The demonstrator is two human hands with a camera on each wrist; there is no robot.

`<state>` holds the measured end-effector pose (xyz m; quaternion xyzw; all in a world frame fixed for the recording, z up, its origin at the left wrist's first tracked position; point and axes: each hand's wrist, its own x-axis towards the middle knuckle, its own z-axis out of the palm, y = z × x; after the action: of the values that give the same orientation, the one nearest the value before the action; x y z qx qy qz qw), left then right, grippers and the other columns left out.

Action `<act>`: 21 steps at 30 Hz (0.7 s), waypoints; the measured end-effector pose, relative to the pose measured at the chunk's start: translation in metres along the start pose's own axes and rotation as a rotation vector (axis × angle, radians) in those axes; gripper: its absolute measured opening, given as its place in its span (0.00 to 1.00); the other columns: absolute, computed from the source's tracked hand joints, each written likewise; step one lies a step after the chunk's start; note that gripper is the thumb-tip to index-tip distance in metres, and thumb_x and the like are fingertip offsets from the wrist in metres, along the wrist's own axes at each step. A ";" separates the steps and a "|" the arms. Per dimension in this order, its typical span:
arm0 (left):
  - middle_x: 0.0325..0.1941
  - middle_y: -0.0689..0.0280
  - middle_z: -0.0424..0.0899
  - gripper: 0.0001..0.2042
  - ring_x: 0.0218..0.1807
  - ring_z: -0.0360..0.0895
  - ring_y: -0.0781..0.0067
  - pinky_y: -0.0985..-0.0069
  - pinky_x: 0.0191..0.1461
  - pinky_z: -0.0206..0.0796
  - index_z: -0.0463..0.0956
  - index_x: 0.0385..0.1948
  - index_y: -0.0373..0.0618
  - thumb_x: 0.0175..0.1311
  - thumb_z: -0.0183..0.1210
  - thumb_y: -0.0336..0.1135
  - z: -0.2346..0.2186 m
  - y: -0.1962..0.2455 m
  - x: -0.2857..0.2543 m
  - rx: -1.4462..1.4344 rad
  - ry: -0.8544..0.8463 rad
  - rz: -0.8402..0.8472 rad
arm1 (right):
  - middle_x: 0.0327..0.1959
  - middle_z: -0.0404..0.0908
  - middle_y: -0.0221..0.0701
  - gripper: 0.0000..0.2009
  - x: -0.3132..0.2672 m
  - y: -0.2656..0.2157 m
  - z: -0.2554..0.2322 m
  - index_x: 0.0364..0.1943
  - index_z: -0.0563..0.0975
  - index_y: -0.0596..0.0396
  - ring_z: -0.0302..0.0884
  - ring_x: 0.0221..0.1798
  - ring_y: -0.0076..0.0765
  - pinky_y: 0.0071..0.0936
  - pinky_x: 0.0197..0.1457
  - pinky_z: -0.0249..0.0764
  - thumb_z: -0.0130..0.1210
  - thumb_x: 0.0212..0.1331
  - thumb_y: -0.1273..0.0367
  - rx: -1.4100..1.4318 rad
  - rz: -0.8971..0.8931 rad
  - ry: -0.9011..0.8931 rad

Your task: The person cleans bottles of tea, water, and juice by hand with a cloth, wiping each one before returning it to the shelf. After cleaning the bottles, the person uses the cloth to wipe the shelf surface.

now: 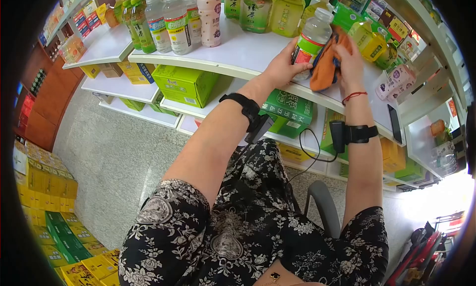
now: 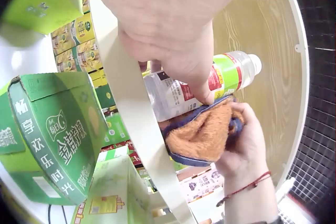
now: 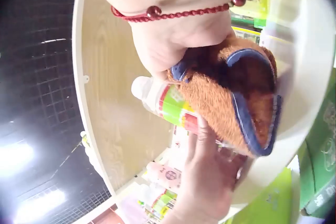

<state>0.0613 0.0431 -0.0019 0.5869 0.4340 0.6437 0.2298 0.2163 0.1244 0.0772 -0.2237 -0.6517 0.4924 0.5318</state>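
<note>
My left hand (image 1: 283, 67) grips a clear plastic bottle (image 1: 314, 34) with a white cap and a green and red label, its thumb across the label. The bottle is tilted over the front edge of the white shelf (image 1: 248, 60). On the bottle's right side, my right hand (image 1: 350, 63) holds an orange cloth (image 1: 325, 68) with dark blue edging against it. In the left wrist view the cloth (image 2: 202, 132) is bunched under the label. The right wrist view shows the folded cloth (image 3: 220, 98) covering part of the bottle; the right fingertips are hidden there.
Several similar bottles (image 1: 176, 26) and a pink bottle (image 1: 209, 18) stand left on the shelf. Green tea bottles (image 1: 257, 11) stand behind. Another pink bottle (image 1: 395, 82) and a phone (image 1: 395, 123) lie on the right. Green cartons (image 1: 186, 85) fill the lower shelf. A black cable (image 1: 317, 159) hangs below my right wrist.
</note>
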 end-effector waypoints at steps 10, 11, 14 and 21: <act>0.52 0.57 0.77 0.39 0.50 0.76 0.68 0.73 0.54 0.68 0.52 0.67 0.48 0.54 0.67 0.34 -0.001 0.008 -0.003 -0.020 0.015 -0.086 | 0.53 0.76 0.36 0.27 -0.011 -0.001 0.012 0.60 0.68 0.59 0.73 0.53 0.28 0.25 0.57 0.68 0.57 0.53 0.69 -0.216 -0.253 0.052; 0.52 0.57 0.77 0.39 0.50 0.76 0.68 0.73 0.54 0.68 0.52 0.67 0.48 0.54 0.67 0.34 -0.002 0.009 -0.002 -0.025 0.013 -0.086 | 0.53 0.76 0.36 0.27 -0.014 0.009 0.008 0.60 0.67 0.59 0.73 0.53 0.29 0.25 0.58 0.68 0.56 0.53 0.70 -0.209 -0.166 0.010; 0.52 0.57 0.77 0.39 0.49 0.76 0.69 0.73 0.53 0.69 0.52 0.67 0.48 0.54 0.67 0.34 -0.003 0.013 -0.002 0.040 -0.007 -0.088 | 0.53 0.76 0.36 0.28 -0.023 0.041 -0.006 0.61 0.66 0.59 0.73 0.55 0.30 0.25 0.59 0.67 0.55 0.53 0.70 -0.208 -0.053 -0.055; 0.52 0.57 0.77 0.39 0.50 0.76 0.69 0.73 0.54 0.68 0.53 0.66 0.47 0.54 0.67 0.34 -0.002 0.009 -0.002 0.039 -0.005 -0.097 | 0.55 0.73 0.33 0.28 -0.016 0.050 -0.016 0.63 0.65 0.58 0.71 0.55 0.26 0.24 0.57 0.68 0.52 0.55 0.72 -0.334 0.060 -0.231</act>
<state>0.0619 0.0361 0.0043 0.5709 0.4740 0.6218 0.2504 0.2241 0.1389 0.0246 -0.2702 -0.7740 0.4152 0.3943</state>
